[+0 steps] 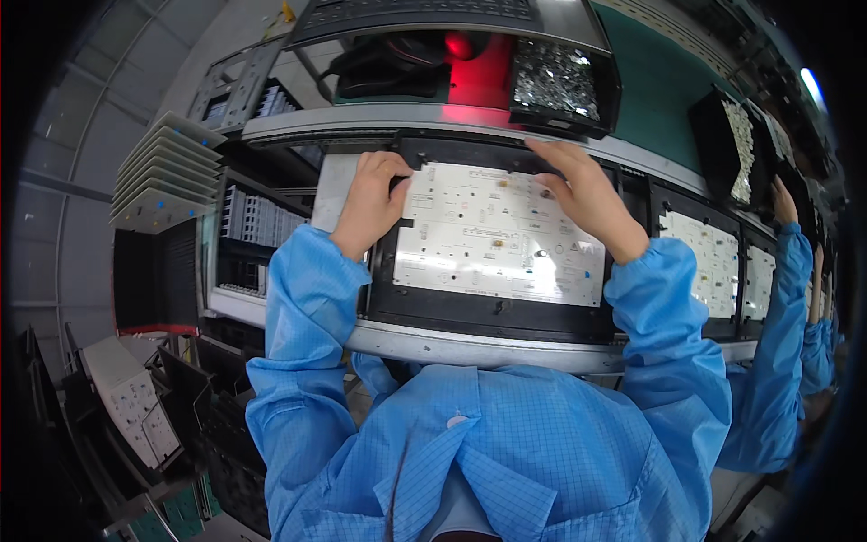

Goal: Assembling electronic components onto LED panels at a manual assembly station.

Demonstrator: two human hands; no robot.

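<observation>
A white circuit board (492,239) lies in a black carrier tray (470,312) on the conveyor in front of me. My left hand (372,199) rests on the tray's left edge, fingers curled over the board's upper left corner. My right hand (582,194) lies flat over the board's upper right part, fingertips reaching the tray's far rim. Both of my arms are in blue sleeves.
A black bin of small metal parts (558,81) sits on the shelf behind the board. More boards in trays (713,257) follow on the right, where a co-worker's blue sleeve (781,307) reaches in. Stacked white trays (163,172) stand at left.
</observation>
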